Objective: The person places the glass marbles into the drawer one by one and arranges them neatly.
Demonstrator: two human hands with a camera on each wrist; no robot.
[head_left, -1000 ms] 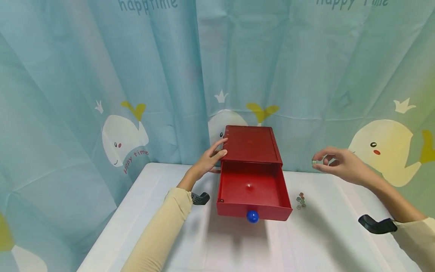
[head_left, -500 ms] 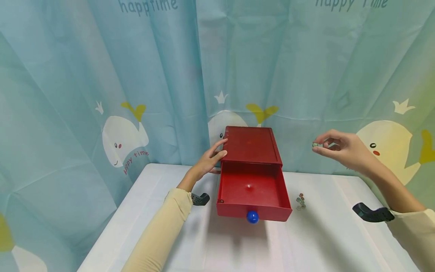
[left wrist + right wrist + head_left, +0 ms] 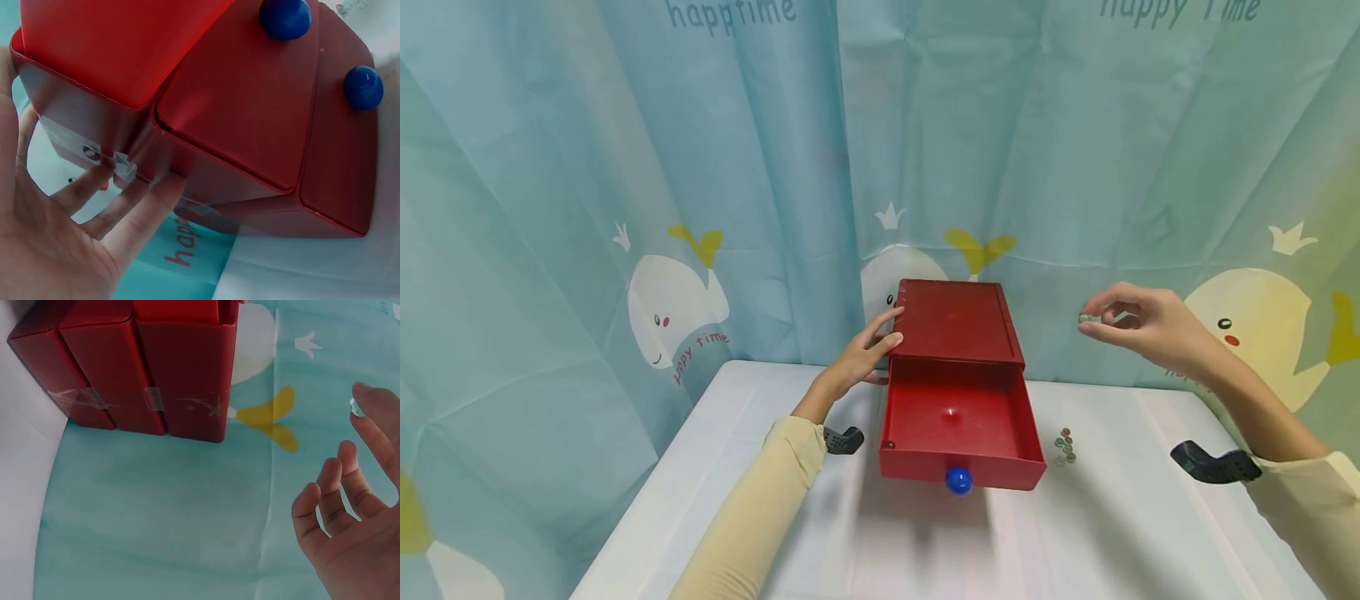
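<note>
In the head view my right hand (image 3: 1138,323) is raised to the right of the red drawer cabinet (image 3: 958,321). It pinches a small, pale green glass marble (image 3: 1085,318) between thumb and forefinger; the marble (image 3: 357,407) also shows in the right wrist view. My left hand (image 3: 854,360) rests against the cabinet's left side, and in the left wrist view its fingers (image 3: 147,209) lie spread along that side. The top drawer (image 3: 955,408), with a blue knob (image 3: 958,481), is pulled out. A small brown marble (image 3: 890,445) sits in its front left corner.
Several small marbles (image 3: 1066,447), green and reddish, lie clustered on the white table (image 3: 1150,500) right of the drawer. Two lower drawers with blue knobs (image 3: 364,87) are closed in the left wrist view. A blue curtain (image 3: 760,167) with whale prints hangs behind.
My right hand has risen with the marble in its pinch, then shifted slightly left toward the cabinet. The left hand and the pulled-out drawer have stayed in place.
</note>
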